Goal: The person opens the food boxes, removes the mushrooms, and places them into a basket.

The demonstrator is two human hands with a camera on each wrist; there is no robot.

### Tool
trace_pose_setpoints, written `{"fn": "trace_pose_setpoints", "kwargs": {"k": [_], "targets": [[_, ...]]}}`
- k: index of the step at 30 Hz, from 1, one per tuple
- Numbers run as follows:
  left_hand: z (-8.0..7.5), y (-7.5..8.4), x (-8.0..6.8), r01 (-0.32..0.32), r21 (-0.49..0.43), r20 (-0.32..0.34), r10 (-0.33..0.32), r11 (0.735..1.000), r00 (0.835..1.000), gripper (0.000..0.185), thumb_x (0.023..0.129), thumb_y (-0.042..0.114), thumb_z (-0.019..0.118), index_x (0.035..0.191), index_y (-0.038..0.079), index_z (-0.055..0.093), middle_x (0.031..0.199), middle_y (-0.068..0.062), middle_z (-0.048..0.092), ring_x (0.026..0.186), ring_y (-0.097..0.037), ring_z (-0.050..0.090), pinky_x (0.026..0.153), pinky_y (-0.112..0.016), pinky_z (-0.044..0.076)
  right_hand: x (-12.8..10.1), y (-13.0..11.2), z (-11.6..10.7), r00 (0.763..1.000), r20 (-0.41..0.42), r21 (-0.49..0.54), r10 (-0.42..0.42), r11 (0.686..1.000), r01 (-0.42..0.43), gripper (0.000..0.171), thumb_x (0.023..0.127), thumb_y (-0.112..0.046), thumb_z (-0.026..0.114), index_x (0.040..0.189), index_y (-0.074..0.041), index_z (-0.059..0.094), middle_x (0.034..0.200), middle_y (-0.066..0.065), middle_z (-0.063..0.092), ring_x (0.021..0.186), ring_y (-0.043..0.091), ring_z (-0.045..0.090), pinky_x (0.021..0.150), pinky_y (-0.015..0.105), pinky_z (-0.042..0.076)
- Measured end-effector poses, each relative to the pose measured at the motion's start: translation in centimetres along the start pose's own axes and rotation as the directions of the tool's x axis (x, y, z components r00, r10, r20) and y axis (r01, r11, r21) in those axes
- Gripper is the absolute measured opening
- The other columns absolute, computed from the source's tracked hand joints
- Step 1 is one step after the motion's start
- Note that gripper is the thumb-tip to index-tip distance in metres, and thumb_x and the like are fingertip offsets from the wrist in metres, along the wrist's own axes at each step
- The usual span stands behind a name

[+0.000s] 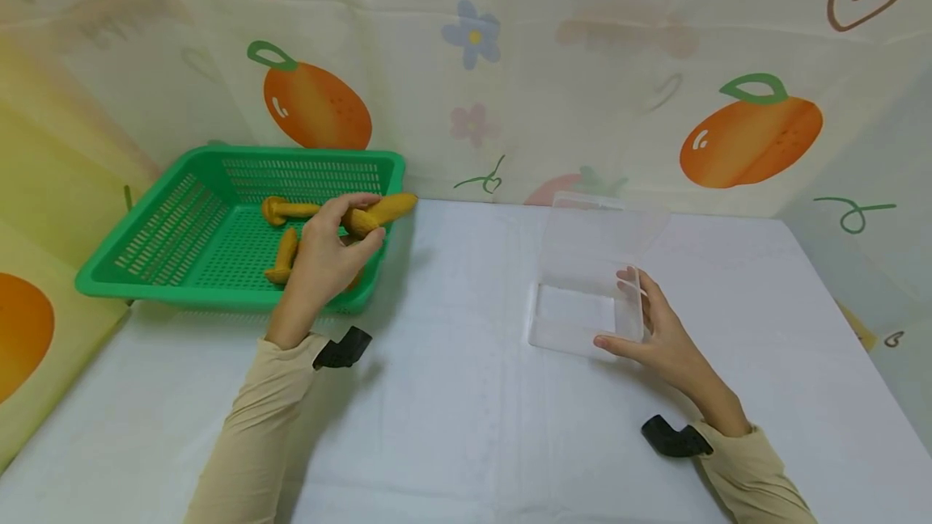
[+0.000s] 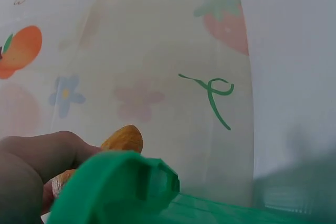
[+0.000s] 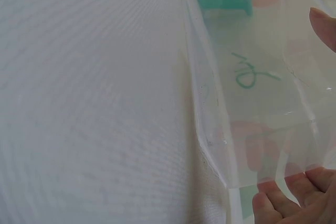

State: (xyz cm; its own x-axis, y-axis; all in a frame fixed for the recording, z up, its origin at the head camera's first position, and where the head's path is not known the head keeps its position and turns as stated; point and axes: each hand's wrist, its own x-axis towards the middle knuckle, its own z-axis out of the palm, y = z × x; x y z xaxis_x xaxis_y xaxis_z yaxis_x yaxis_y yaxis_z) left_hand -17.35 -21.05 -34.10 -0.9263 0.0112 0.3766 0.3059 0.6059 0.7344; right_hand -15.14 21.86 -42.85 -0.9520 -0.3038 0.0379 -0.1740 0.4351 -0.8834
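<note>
Above the right end of a green plastic basket (image 1: 218, 295), my left hand (image 1: 320, 257) pinches a yellow-brown mushroom (image 1: 380, 215) between thumb and fingers. In the left wrist view the basket's rim (image 2: 113, 174) hides part of that mushroom (image 2: 125, 139). Two similar mushrooms, one lying sideways (image 1: 291, 209) and one pointing toward the back (image 1: 284, 255), show inside the basket; my hand covers part of its right side. On the right, my right hand (image 1: 658, 338) grips the right side of a clear plastic box (image 1: 568, 338), whose hinged lid (image 1: 593, 233) stands raised at the back.
A white cloth (image 1: 466, 395) covers the table under the basket and box. Behind it hangs a curtain (image 1: 510, 103) printed with fruit, flowers and hearts. A yellowish patterned cloth (image 1: 51, 209) borders the left side. Each sleeve cuff carries a black wrist piece (image 1: 342, 348).
</note>
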Motion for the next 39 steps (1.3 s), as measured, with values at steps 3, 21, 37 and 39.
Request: {"fn": "trace_pose_setpoints", "kwargs": {"k": [3,21,37,39], "targets": [[-0.4,-0.4,0.0,0.027,0.004,0.013,-0.027,1.000,1.000,0.038,0.093,0.009,0.062,0.131,0.008,0.060,0.127,-0.014,0.058,0.099,-0.017,0.051,0.075,-0.008,0.046,0.0,0.1,0.0,1.000,0.001,0.006,-0.002,1.000,0.002,0.111,0.081,-0.015,0.082,0.159,-0.009,0.004,0.161,0.012,0.022,0.149,0.039,0.022,0.114,0.065,0.024],[-2.9,-2.5,-0.1,0.086,0.160,0.082,-0.101,0.983,0.992,0.040,0.095,0.006,0.062,0.134,0.001,0.054,0.130,-0.021,0.056,0.103,-0.030,0.050,0.074,-0.032,0.040,-0.1,0.1,-0.1,1.000,0.001,0.000,0.009,1.000,-0.009,0.112,0.080,-0.017,0.083,0.159,-0.010,0.005,0.162,0.013,0.021,0.149,0.041,0.021,0.115,0.067,0.022],[-3.7,-2.7,0.3,0.177,0.269,0.288,-0.254,0.947,0.923,0.037,0.099,0.004,0.051,0.136,0.000,0.048,0.140,-0.029,0.040,0.118,-0.040,0.042,0.094,-0.055,0.039,-0.1,0.1,-0.2,1.000,-0.004,-0.003,-0.005,1.000,0.005,0.111,0.080,-0.016,0.083,0.159,-0.011,0.006,0.162,0.013,0.022,0.149,0.041,0.021,0.116,0.066,0.019],[-3.7,-2.8,0.4,0.184,0.281,0.309,-0.270,0.942,0.912,0.039,0.100,0.003,0.049,0.138,0.000,0.046,0.145,-0.031,0.037,0.125,-0.043,0.038,0.100,-0.059,0.036,0.0,0.2,-0.2,1.000,-0.004,-0.004,-0.009,1.000,0.009,0.111,0.080,-0.016,0.083,0.159,-0.011,0.006,0.162,0.013,0.022,0.149,0.041,0.021,0.117,0.066,0.018]]}}
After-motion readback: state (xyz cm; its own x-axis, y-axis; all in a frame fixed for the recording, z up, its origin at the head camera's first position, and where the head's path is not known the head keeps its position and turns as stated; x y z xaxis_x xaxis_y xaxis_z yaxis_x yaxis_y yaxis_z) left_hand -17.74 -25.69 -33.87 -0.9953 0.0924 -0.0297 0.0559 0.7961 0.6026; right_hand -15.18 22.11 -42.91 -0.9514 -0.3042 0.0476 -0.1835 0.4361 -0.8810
